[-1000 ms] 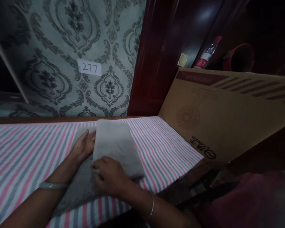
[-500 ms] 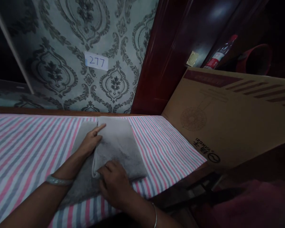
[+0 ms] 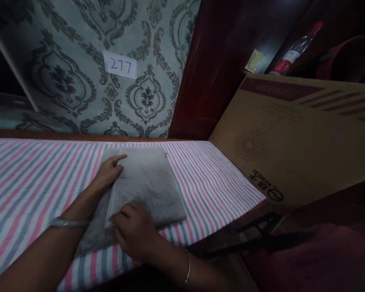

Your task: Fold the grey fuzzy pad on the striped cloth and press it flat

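A grey plush towel (image 3: 148, 178) lies folded on the striped cloth, its upper layer lapping left over a lower layer that shows along the left side. At the far end of the upper layer's left edge is my left hand (image 3: 107, 172), index finger and thumb stretched out and apart on the fabric. Its other fingers are mostly hidden. My right hand (image 3: 135, 233) is closed at the near-left corner of the upper layer, fingers curled onto the towel and slightly blurred.
Pink, white and grey stripes mark the cloth (image 3: 27, 182) covering the table. A large cardboard box (image 3: 306, 142) stands along the right side, with a plastic bottle (image 3: 288, 61) behind it. A paper label (image 3: 120, 65) reading 277 is on the patterned wall.
The towel's upper layer has shifted left over the lower one, its left edge now straighter and flatter. Both hands moved left with it. The view has tilted down slightly.
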`<state>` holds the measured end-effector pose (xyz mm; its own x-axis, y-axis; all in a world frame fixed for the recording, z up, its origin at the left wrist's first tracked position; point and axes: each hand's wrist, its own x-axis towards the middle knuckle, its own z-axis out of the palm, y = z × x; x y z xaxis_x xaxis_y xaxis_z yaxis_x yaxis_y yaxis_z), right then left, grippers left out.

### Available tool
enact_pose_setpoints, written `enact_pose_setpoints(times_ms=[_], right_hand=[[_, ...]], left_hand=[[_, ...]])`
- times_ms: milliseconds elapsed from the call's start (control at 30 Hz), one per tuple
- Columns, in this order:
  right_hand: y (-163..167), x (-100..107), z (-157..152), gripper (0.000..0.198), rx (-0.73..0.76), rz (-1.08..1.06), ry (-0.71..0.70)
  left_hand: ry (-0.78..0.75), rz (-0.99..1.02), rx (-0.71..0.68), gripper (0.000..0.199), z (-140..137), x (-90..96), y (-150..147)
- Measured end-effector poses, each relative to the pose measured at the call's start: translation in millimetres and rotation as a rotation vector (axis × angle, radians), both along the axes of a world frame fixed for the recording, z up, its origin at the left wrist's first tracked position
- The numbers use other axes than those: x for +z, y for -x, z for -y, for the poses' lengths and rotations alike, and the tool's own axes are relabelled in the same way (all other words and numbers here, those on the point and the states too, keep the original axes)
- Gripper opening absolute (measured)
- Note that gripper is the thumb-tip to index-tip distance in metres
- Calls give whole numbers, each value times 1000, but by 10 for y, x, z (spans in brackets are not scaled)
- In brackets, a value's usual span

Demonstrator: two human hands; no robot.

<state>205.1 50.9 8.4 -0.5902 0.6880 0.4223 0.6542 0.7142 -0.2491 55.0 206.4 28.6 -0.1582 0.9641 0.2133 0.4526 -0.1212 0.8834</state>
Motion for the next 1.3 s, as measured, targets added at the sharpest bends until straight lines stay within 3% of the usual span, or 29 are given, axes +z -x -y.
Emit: enact_pose_setpoints(times_ms=[200,333,467,667,800,900,933,1000,1100,1167,1233,1300], right_hand=[[-31,46,10,13,69,41,35],[-282,281,-65,19,127,-58,121],[-617,514,-256,34,91,-14,87],[-706,308,-313,49,345,359,26],[-693,237,-269,51,353,390,32],[-677,308,-283,47,401,387,24],[-661,333,-290,46,429,386,11],[-613,361,-298,45,490,372,-31],[-533,338,-286,53,557,346,-96],[-502,304,-267,59,576,338,-111],[-495,281,-249,62,572,339,-102],[-505,272,-235,63,565,338,-92]], left_hand=[[-36,-188,5,63,-16,-40,2],[8,-223,1,65,-37,-63,18],[6,-237,-19,65,-34,-54,22],[5,-210,-17,64,-7,-66,5],[-18,-250,25,61,-4,-50,4],[-142,-302,77,55,34,37,-2],[-204,-314,37,52,63,75,-16],[-278,-327,-190,47,150,139,-74],[-197,-403,-692,47,323,146,-229],[-147,-558,-909,51,397,85,-335],[-156,-741,-976,60,375,1,-400],[-144,-875,-934,68,236,-67,-411]])
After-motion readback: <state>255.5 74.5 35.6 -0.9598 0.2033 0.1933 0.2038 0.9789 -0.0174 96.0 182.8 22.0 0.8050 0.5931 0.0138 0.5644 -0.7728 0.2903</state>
